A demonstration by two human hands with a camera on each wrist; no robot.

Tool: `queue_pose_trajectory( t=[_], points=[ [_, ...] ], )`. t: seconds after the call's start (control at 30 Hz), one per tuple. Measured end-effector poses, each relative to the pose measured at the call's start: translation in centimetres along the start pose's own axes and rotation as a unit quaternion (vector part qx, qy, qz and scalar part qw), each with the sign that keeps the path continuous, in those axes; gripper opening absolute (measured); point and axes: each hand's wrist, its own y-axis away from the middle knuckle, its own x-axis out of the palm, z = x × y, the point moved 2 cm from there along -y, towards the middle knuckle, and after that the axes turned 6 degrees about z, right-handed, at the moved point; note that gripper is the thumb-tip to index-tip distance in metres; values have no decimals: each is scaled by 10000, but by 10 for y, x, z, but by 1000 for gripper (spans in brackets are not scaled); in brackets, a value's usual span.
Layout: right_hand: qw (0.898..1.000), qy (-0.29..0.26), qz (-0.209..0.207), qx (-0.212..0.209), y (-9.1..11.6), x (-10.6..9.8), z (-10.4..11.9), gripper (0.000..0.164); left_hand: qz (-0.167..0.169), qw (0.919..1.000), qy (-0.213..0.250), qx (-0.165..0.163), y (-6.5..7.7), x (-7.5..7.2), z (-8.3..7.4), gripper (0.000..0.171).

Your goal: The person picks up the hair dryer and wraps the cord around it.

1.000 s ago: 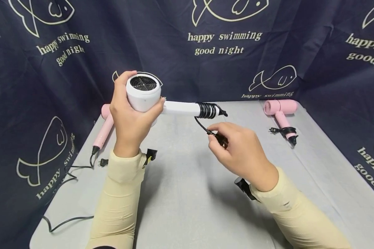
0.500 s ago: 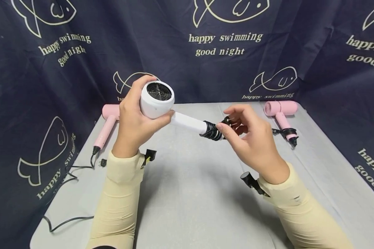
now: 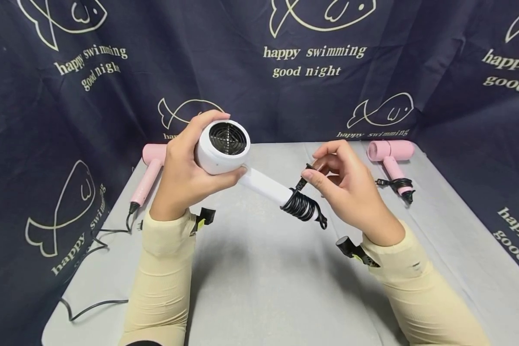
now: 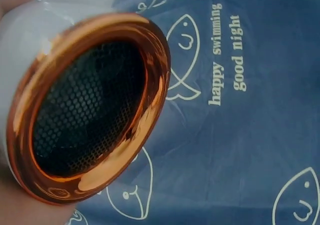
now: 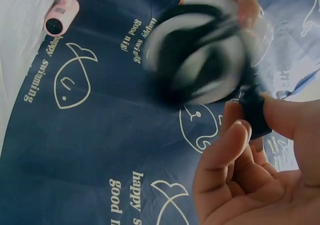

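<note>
My left hand [image 3: 190, 168] grips the round head of a white hair dryer [image 3: 218, 156], held above the table. Its black intake grille faces up toward me, and in the left wrist view a copper-coloured ring [image 4: 155, 90] surrounds the mesh outlet. The handle slopes down to the right, with a black cord [image 3: 300, 206] coiled round its end. Between thumb and fingers, my right hand [image 3: 350, 192] pinches the black plug [image 5: 255, 116] at the cord's free end, just above the coils. The coils look blurred in the right wrist view.
A pink hair dryer [image 3: 147, 180] lies at the table's left, its cord trailing loose along that edge. Another pink hair dryer [image 3: 391, 151] lies at the back right, cord wrapped round its handle. A dark printed curtain [image 3: 259, 105] encloses the grey table [image 3: 259, 288].
The white hair dryer's head has moved right and slightly down, and its handle has tilted from near level to sloping down. My right hand has carried the plug up to the coils.
</note>
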Motion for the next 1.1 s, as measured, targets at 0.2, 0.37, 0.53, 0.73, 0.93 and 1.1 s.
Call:
queue_pose_trajectory(
  t=[0.2,0.37,0.53,0.73,0.93,1.1],
  points=[
    [9946,-888,499,173,-3,0,-14,30,99,9984,555,-31,1,0,-3,71],
    [9872,-1305,870,293,-2,2,-31,25,118,9956,926,107,0,0,-6,73],
    [9801,-1525,1217,370,0,9,-34,19,110,9894,1442,133,0,-2,-9,74],
    [9794,-1193,1609,262,1,18,-15,13,234,9837,1780,129,0,-3,-11,77],
    [9937,306,1012,-377,3,17,-5,9,285,9856,1663,-82,0,2,-9,76],
    [9786,1350,1144,-1048,6,17,-13,7,211,9928,1131,-341,1,5,-5,75]
  ],
)
